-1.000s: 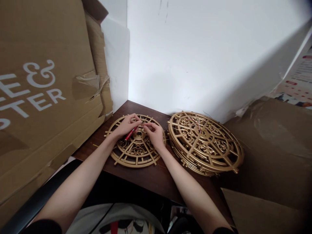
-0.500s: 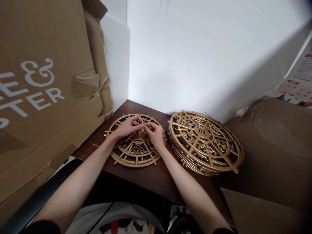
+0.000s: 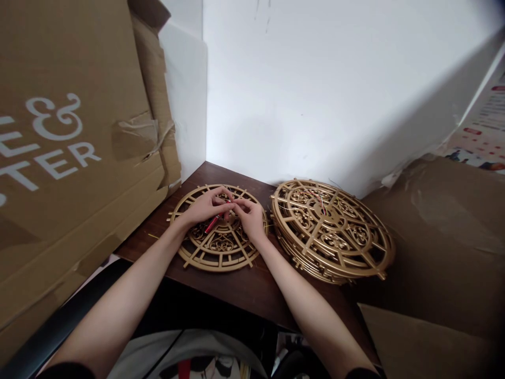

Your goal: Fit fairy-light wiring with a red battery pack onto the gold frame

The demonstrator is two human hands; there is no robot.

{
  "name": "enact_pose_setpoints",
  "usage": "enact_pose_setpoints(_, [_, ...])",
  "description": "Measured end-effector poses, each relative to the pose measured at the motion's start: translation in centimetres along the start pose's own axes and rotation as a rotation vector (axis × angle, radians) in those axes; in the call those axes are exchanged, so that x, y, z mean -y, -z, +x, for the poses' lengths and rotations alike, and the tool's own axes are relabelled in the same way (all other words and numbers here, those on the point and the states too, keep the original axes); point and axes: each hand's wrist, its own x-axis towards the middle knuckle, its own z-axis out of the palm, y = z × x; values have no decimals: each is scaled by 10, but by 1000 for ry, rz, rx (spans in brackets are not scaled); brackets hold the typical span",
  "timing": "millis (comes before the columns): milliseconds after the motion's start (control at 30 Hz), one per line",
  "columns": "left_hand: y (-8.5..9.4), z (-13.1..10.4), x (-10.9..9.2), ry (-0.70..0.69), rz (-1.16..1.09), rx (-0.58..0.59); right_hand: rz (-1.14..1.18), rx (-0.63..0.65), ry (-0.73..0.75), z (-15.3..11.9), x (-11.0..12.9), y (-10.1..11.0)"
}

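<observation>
My left hand [image 3: 208, 206] is closed over the middle of a gold openwork disc [image 3: 221, 263] on the dark table. From beneath its fingers a thin red-handled tool [image 3: 212, 225] slants down to the left; its working end is hidden. My right hand [image 3: 249, 215] meets the left at the fingertips, thumb and forefinger pinched together. Whatever sits between the pinched fingertips is too small to make out. On the right, close to my right forearm, a stack of similar gold discs [image 3: 335, 231] carries thin coloured wires [image 3: 324, 204] at the top disc's centre.
A large cardboard box [image 3: 87, 210] with white lettering rises on the left. White wall panels [image 3: 300, 95] stand behind the brown table [image 3: 205, 287]. More cardboard [image 3: 445, 242] borders the right side. A yellow wire end [image 3: 153, 235] lies left of the single disc.
The red-handled tool has tilted slightly under my left hand, and a little more of it shows. Both hands stay at the disc's centre. The view has shifted slightly.
</observation>
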Motion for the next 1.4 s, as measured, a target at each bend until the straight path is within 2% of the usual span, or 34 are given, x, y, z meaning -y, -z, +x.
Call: enact_pose_setpoints(1400, [-4,-2,0,-13,37,-75,-89,34,17,0,-6,0])
